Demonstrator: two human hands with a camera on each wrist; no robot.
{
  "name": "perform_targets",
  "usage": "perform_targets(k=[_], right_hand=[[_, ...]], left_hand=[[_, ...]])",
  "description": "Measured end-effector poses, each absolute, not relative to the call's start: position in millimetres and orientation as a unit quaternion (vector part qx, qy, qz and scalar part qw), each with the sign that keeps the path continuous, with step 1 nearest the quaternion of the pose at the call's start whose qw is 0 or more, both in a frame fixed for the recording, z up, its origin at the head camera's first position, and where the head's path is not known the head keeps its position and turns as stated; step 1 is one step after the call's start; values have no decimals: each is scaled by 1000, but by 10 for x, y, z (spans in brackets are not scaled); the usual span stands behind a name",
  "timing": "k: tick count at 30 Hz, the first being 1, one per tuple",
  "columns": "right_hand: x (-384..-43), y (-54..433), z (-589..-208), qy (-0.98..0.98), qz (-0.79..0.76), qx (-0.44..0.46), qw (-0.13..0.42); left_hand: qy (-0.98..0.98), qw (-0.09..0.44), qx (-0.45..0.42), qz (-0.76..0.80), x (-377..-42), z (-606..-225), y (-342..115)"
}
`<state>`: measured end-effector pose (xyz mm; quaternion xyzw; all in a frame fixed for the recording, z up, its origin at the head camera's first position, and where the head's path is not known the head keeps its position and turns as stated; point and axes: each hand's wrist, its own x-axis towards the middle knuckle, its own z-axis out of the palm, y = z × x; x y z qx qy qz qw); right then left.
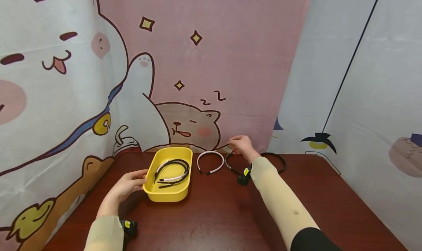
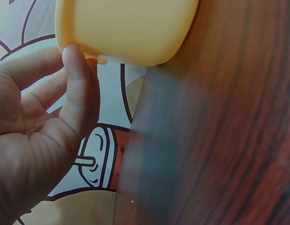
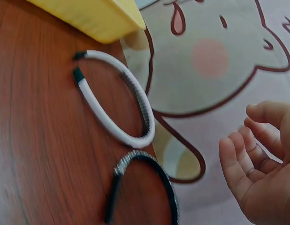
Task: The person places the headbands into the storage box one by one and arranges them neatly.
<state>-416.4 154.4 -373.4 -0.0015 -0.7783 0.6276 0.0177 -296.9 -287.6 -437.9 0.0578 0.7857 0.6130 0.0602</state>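
Observation:
My left hand (image 1: 130, 185) pinches the left rim of a yellow plastic tub (image 1: 168, 197), its thumb against the tub wall (image 2: 126, 37) in the left wrist view. Inside the tub lie several hair headbands (image 1: 184, 163), black and white. To the right of it, a white headband (image 1: 211, 152) with dark tips rests on the table. Beside that is a black headband (image 1: 227, 165) with a glittery part, partly hidden by my right arm. My right hand (image 3: 262, 159) hovers above and behind it, fingers loosely bent, holding nothing.
Another black headband (image 1: 284, 163) lies right of my right forearm. Everything stands on a dark red-brown wooden table (image 1: 211, 221). A cartoon-printed cloth (image 1: 244, 60) hangs close behind the table's far edge, with white cloth along the sides.

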Motion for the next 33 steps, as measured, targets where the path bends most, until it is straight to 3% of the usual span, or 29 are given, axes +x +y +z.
perform_targets(k=[33], right_hand=[[-4130, 3084, -3773, -804, 591, -51, 48]], left_hand=[[781, 67, 73, 617, -2942, -4359, -2892]])
